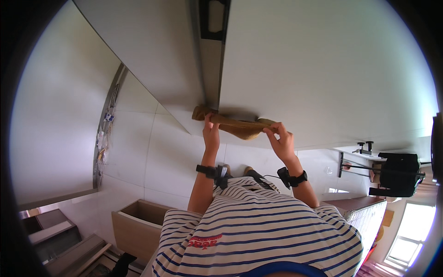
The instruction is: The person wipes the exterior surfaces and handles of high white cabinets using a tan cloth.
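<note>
A brown cloth (242, 128) is stretched between my two hands, sagging in the middle. My left hand (211, 131) pinches it near one end, and a folded flap (199, 113) sticks out beyond those fingers. At the opposite end, my right hand (283, 140) grips the edge between thumb and fingers. Close behind the cloth stands a large white panel (311, 76). A narrow recess (210, 69) runs up along that panel's left edge, and a dark-framed fitting (214, 20) sits higher in it.
Left of the recess is another pale panel (155, 52). An open wooden drawer or box (135, 225) rests on the tiled floor (166, 159) to my left. Small items line a grey-edged frame (104, 138). At right, a black garment (398, 173) hangs on a rack near a window (412, 235).
</note>
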`<state>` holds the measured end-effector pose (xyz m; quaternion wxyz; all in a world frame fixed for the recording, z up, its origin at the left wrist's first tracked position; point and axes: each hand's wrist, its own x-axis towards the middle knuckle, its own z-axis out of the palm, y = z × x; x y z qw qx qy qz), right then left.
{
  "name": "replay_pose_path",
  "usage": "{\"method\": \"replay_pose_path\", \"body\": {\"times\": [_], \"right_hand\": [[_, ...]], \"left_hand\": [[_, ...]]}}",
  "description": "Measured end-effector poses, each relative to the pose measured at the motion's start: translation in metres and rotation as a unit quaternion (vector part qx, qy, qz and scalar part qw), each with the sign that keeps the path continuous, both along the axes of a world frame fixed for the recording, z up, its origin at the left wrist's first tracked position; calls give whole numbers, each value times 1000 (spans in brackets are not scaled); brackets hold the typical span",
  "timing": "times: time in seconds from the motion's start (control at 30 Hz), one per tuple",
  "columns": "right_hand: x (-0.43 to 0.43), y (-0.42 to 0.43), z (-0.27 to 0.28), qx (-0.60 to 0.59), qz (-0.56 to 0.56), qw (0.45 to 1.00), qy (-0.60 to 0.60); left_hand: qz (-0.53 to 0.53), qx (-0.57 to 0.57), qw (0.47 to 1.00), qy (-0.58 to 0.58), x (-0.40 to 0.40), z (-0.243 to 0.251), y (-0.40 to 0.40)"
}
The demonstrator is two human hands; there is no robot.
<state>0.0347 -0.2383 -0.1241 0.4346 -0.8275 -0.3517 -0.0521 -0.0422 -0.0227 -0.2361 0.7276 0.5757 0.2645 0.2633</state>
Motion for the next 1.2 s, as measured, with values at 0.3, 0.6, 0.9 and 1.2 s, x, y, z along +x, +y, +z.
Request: {"method": "replay_pose_path", "body": {"times": [0.3, 0.6, 0.9, 1.2], "right_hand": [[-2, -14, 72, 396, -17, 909, 128], [52, 50, 166, 110, -224, 870, -426], [78, 22, 1, -5, -243, 817, -524], [35, -17, -148, -237, -62, 915, -321]], "left_hand": [[0, 235, 944, -230, -3, 162, -20], [132, 679, 690, -214, 84, 219, -38], [109, 711, 686, -114, 78, 97, -47], [-191, 683, 701, 76, 16, -81, -59]]}}
